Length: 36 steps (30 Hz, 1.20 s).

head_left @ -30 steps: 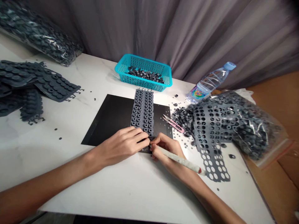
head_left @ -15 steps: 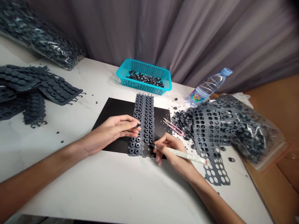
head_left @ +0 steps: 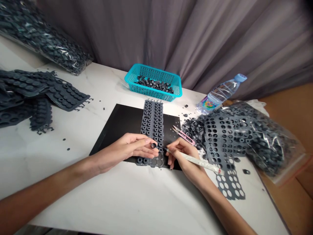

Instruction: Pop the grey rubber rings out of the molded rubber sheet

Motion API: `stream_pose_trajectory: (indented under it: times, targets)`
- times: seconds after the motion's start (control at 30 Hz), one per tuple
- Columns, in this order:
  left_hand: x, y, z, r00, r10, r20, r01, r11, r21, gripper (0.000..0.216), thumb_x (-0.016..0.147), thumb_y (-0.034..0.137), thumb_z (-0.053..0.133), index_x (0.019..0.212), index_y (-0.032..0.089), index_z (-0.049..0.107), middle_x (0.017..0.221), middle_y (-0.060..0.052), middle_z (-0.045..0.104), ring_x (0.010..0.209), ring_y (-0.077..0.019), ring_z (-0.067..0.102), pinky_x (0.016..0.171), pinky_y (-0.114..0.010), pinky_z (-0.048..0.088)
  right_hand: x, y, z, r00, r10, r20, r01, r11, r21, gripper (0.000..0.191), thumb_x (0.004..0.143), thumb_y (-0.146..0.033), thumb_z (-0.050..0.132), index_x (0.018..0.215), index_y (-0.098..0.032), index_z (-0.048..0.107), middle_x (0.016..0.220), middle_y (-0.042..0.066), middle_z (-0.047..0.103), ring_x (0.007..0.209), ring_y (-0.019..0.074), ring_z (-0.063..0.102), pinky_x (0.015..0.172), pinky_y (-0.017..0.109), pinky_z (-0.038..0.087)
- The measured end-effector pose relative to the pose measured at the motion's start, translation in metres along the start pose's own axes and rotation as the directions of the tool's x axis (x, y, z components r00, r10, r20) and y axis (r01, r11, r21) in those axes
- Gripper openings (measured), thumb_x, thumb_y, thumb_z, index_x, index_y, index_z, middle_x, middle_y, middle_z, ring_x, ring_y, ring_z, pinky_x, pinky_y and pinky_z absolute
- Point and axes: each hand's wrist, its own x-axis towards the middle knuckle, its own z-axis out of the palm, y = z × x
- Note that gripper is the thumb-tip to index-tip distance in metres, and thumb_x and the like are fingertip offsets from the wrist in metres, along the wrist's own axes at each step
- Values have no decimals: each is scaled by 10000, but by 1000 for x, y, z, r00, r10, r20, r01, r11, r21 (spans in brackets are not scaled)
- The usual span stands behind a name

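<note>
Between the thumb and fingers of my left hand point(head_left: 138, 146) is a small black rubber ring point(head_left: 153, 145), its hollow side showing. My right hand point(head_left: 183, 152) grips a white pen-like tool point(head_left: 195, 160) with a dark tip and a reddish rear end. That tip is close to the right edge of a dark grey rubber sheet point(head_left: 153, 117) moulded with rows of round ring parts. The sheet lies lengthwise on a black mat point(head_left: 119, 122). Near its front end, several round spots hold no ring. My left hand covers part of the sheet's lower left.
A turquoise basket point(head_left: 130, 85) of black rings stands behind the mat. Pink-handled thread snips point(head_left: 184, 135), loose rings point(head_left: 195, 127), a punched-out sheet point(head_left: 223, 143), a filled plastic bag point(head_left: 271, 147) and a bottle point(head_left: 217, 96) are on the right. Rubber sheets point(head_left: 61, 93) and another bag point(head_left: 56, 45) lie left.
My left hand has moved right and toward me, with the ring now over the sheet's middle. My right hand and the tool have shifted slightly right. The whole view has also shifted a little.
</note>
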Motion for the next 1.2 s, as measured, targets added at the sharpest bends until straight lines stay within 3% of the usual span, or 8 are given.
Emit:
stream_pose_trajectory:
  times: [0.4, 0.57, 0.67, 0.83, 0.93, 1.0, 1.07, 1.2]
  targets:
    - [3, 0, -8, 999, 29, 15, -29, 999, 36, 416, 965, 439, 729, 1274, 161, 706, 1263, -149, 768, 1236, -273, 712, 1121, -405, 535, 6, 3, -16, 995, -72, -76, 69, 997, -44, 166, 925, -340, 680, 876, -199, 607, 729, 4, 690, 490, 123, 623, 457, 236, 522]
    - [20, 8, -35, 973, 182, -141, -171, 982, 83, 386, 934, 394, 767, 1217, 136, 717, 1261, -162, 767, 1257, -288, 698, 1157, -430, 515, 0, 6, -18, 997, -74, -26, 70, 988, -135, 123, 933, -307, 630, 871, -207, 594, 640, -20, 645, 520, 139, 619, 478, 235, 524]
    - [48, 30, -58, 900, 368, -233, -306, 915, 264, 348, 929, 412, 757, 1121, 123, 733, 1199, -177, 786, 1189, -298, 735, 1102, -436, 567, -1, 7, -17, 995, -97, -20, 93, 985, -147, 165, 971, -348, 571, 884, -209, 579, 643, -21, 637, 504, 135, 608, 463, 231, 511]
    - [115, 99, -80, 711, 648, -273, -443, 714, 542, 315, 941, 404, 716, 1065, 115, 708, 1105, -171, 794, 1033, -290, 779, 951, -465, 634, -1, 8, -16, 990, -140, 6, 138, 972, -188, 207, 1015, -391, 518, 914, -215, 556, 693, -16, 645, 508, 122, 606, 467, 222, 498]
    - [140, 128, -81, 611, 753, -244, -445, 582, 680, 258, 900, 322, 753, 1089, 150, 715, 1170, -128, 766, 1144, -288, 715, 1000, -477, 586, 0, 9, -19, 990, -141, 21, 143, 973, -180, 214, 1027, -400, 512, 930, -214, 556, 697, -17, 651, 507, 117, 607, 469, 216, 489]
    - [141, 127, -79, 569, 795, -209, -431, 505, 748, 290, 909, 297, 738, 1173, 181, 702, 1285, -105, 721, 1249, -281, 642, 1064, -485, 530, 0, 10, -20, 990, -139, 21, 141, 978, -155, 190, 1014, -374, 534, 922, -211, 563, 690, -20, 651, 506, 117, 607, 469, 215, 491]
    - [128, 110, -72, 575, 804, -152, -419, 448, 790, 284, 938, 292, 704, 1204, 191, 699, 1285, -91, 714, 1217, -261, 640, 1057, -464, 517, -1, 9, -20, 993, -109, 39, 112, 990, -84, 153, 989, -341, 568, 916, -207, 572, 701, -18, 659, 522, 123, 622, 488, 229, 522]
    - [77, 51, -36, 706, 708, 35, -424, 382, 821, 135, 960, 288, 695, 1059, 214, 750, 1022, -24, 753, 905, -189, 691, 887, -359, 552, -4, 10, -14, 992, -25, 126, 13, 995, 96, 95, 925, -279, 631, 905, -198, 586, 749, -10, 677, 542, 135, 655, 509, 261, 569]
